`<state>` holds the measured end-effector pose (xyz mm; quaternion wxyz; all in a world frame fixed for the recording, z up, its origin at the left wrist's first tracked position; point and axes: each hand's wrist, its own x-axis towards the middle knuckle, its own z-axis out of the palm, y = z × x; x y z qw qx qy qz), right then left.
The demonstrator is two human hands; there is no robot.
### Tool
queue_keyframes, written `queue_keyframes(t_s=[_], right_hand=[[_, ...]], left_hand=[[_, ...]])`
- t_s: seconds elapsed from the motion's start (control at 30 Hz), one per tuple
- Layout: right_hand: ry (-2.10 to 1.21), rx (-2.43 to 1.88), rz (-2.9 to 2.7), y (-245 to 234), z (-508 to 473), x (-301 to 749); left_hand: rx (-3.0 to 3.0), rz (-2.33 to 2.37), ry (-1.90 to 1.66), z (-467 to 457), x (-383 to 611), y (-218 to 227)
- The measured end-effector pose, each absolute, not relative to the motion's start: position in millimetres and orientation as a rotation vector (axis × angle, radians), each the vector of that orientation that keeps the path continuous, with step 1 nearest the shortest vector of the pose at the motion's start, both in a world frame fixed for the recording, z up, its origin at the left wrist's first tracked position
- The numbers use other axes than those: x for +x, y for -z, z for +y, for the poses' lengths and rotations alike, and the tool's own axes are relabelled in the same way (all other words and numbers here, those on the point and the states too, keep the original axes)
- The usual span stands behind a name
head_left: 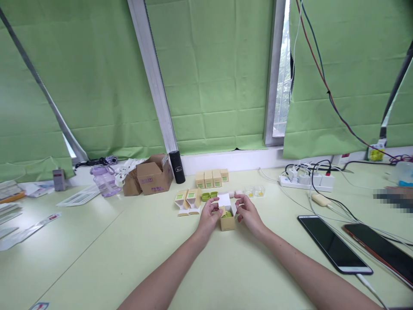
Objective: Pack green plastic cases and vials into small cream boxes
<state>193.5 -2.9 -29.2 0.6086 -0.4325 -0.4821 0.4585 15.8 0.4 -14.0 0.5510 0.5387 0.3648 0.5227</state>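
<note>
A small tan cardboard box [227, 222] stands on the pale green table between my hands, its white flaps open and a green item [226, 214] showing inside. My left hand [209, 213] grips the box's left side with curled fingers. My right hand [247, 212] holds the right side and flap, fingers bent. Just behind lie two open tan boxes [188, 200], small green lids [209, 196] and clear round containers [254, 191]. A row of several closed tan boxes [211, 178] with green labels stands farther back.
A brown carton [154, 176], a black cylinder [177, 167] and a purple bottle [105, 180] stand at the back left. A white power strip [306, 180] with cables lies at the right. Two phones [334, 243] rest near my right forearm. Papers lie at the far left.
</note>
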Motion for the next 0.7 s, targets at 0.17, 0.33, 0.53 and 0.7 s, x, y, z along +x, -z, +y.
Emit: queue_keyframes(t_s=[0.17,0.33,0.53,0.7], right_hand=[[-1.133,-0.978,-1.080,23.3,-5.4,193.3],[-1.171,-0.955,-1.091,22.4,-7.5,191.9],[-1.189,-0.954,-1.127,25.0,-8.6,189.1],[-1.195,-0.960,-1.154,27.1,-8.2,186.9]], left_hand=[[1.261,0.864,-1.219,0.1,16.6,13.9],[1.270,0.868,-1.212,0.2,17.5,13.8],[1.285,0.871,-1.205,-0.2,17.5,13.9],[1.289,0.854,-1.208,-0.2,17.7,14.6]])
